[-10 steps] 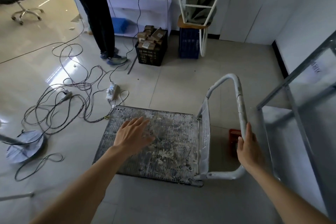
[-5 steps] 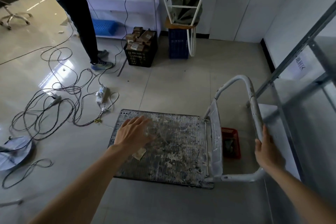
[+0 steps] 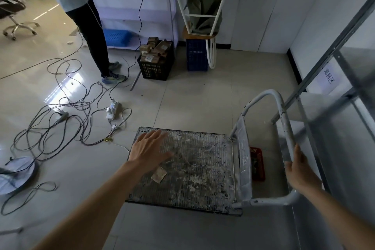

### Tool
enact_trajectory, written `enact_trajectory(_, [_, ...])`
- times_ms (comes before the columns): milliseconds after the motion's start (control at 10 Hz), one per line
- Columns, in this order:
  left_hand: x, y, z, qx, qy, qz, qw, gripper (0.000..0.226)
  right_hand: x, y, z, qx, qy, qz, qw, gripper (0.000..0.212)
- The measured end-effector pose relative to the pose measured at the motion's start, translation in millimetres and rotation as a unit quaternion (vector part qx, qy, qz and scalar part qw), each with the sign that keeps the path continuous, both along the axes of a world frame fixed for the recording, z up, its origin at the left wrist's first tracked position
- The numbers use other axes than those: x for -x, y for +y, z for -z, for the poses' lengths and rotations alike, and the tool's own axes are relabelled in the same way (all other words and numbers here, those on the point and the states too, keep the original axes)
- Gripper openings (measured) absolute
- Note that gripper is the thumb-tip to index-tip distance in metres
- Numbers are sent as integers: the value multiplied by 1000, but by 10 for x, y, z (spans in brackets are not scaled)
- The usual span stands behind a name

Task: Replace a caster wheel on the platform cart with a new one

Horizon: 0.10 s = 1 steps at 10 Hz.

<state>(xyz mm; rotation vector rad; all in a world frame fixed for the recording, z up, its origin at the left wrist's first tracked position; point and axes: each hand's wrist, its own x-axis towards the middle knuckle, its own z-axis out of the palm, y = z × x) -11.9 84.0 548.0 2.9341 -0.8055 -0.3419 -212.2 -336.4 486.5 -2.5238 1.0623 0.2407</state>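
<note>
— Left of the platform cart (image 3: 188, 170)?
— Tangled cables (image 3: 60, 124) and a power strip (image 3: 112, 110) on the tiled floor; beyond, a standing person's legs (image 3: 95, 42).

— On the cart deck?
— Left hand (image 3: 149, 151), fingers spread flat, over the deck's left part; contact impossible to confirm. Closer to the deck's far-left corner than a second ago.

— Right of the deck?
— Handle (image 3: 284, 128) leaning away, gripped by right hand (image 3: 300, 170), fingers wrapped round the tube. Red basket (image 3: 257, 164) just behind, metal shelving (image 3: 334, 71) alongside. View shifted forward since earlier.

— Meaning for the job?
— Probably bracing to tip the cart; casters underneath hidden, no new wheel visible.
</note>
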Motion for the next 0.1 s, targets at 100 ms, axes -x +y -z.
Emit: enact_trajectory(100, [-21,-15,-241,1,-14,7,1000,84,-62,173,-188,67,35,-58,995,82])
